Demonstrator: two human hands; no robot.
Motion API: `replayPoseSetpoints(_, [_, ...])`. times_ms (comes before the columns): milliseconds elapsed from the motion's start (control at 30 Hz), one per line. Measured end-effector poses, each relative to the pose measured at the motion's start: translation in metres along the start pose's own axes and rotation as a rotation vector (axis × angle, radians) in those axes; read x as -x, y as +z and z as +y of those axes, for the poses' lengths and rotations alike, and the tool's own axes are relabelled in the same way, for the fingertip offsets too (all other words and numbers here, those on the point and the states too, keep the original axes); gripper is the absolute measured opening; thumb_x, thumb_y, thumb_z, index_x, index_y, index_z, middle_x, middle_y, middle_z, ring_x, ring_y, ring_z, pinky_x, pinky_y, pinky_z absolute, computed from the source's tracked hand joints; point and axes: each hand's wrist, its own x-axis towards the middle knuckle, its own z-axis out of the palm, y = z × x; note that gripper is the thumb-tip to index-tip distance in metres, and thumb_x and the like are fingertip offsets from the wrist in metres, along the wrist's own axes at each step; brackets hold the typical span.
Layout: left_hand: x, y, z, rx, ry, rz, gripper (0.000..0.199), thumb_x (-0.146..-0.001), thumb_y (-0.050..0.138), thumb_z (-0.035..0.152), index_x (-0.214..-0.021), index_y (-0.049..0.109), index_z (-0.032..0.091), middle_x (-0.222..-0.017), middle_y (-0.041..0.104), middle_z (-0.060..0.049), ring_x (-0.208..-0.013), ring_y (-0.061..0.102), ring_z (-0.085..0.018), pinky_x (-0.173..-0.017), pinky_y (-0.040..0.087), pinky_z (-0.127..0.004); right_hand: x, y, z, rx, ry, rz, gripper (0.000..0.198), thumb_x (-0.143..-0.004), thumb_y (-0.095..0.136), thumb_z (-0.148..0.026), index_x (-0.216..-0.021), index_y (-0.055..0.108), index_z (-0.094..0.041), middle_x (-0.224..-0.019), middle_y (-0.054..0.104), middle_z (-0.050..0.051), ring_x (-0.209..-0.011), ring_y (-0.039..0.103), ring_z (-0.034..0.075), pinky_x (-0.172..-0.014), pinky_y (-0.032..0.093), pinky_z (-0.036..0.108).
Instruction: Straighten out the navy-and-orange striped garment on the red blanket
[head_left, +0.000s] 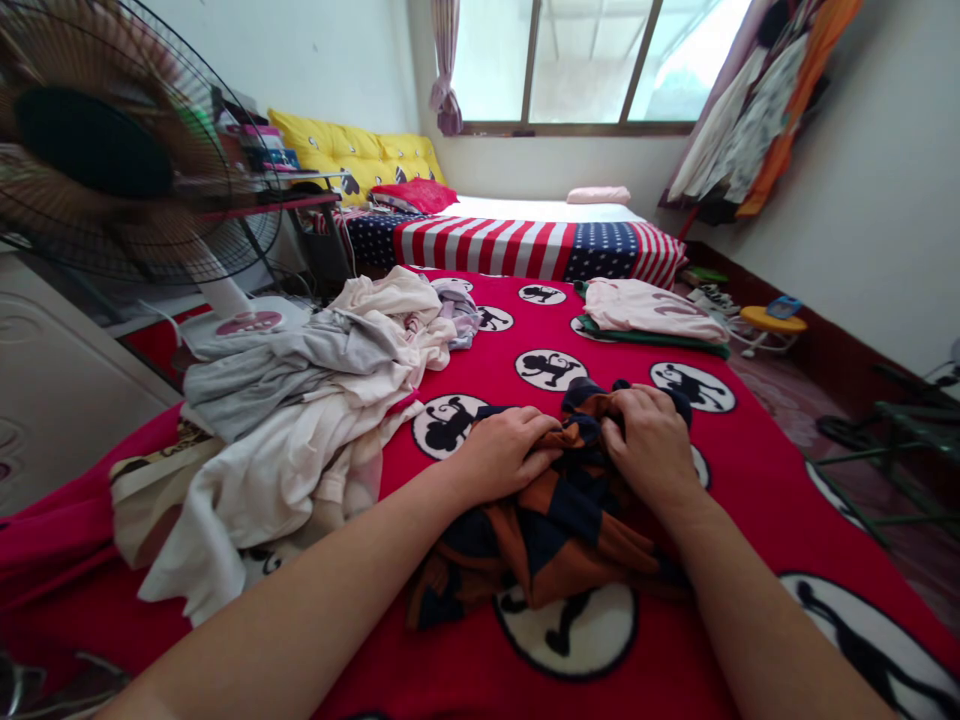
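Observation:
A crumpled garment [559, 520] with orange-brown and navy blocks lies bunched on the red bedspread [480, 390] in front of me. My left hand [514, 450] grips its upper left part, fingers curled into the cloth. On the upper right of the same garment, my right hand [649, 440] is closed over a dark blue bunch. Folds hide most of the fingertips. The garment's kind is hard to make out while it is so rumpled.
To the left lies a heap of white and grey clothes [300, 400], beside a running fan [97, 140]. A folded pink shirt [649, 308] rests on something green at the far right. Beyond is a bed with a striped cover [487, 245]; a yellow stool [772, 318] stands on the floor.

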Motion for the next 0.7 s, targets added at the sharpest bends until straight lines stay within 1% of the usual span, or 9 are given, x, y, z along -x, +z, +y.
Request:
replayPoseSetpoints(333, [0.0000, 0.0003, 0.0001, -0.004, 0.003, -0.005, 0.026, -0.093, 0.053, 0.031, -0.115, 0.059, 0.019, -0.114, 0.064, -0.006, -0.107, 0.061, -0.021, -0.095, 0.048, -0.031, 0.0001, -0.0018, -0.0015, 0.009, 0.004, -0.014, 0.010, -0.085, 0.050, -0.021, -0.087, 0.058, -0.018, -0.103, 0.067, 0.012, -0.116, 0.051, 0.030, -0.088, 0.043, 0.039])
replayPoseSetpoints(567, [-0.0004, -0.0001, 0.0005, -0.011, -0.003, -0.009, 0.026, -0.093, 0.053, 0.031, -0.116, 0.060, 0.019, -0.114, 0.064, -0.006, -0.107, 0.061, -0.021, -0.095, 0.048, -0.031, 0.0002, -0.0021, -0.0020, 0.007, -0.003, 0.007, 0.007, -0.084, 0.050, -0.020, -0.085, 0.057, -0.019, -0.102, 0.067, 0.011, -0.115, 0.051, 0.031, -0.087, 0.042, 0.039])
replayPoseSetpoints(700, [-0.0004, -0.0003, 0.0014, -0.006, -0.007, -0.010, 0.027, -0.093, 0.053, 0.031, -0.116, 0.060, 0.019, -0.115, 0.064, -0.007, -0.107, 0.061, -0.021, -0.095, 0.048, -0.031, 0.0003, -0.0032, -0.0029, 0.008, 0.010, -0.003, 0.007, -0.084, 0.050, -0.021, -0.085, 0.057, -0.019, -0.102, 0.068, 0.011, -0.115, 0.051, 0.031, -0.087, 0.042, 0.039])
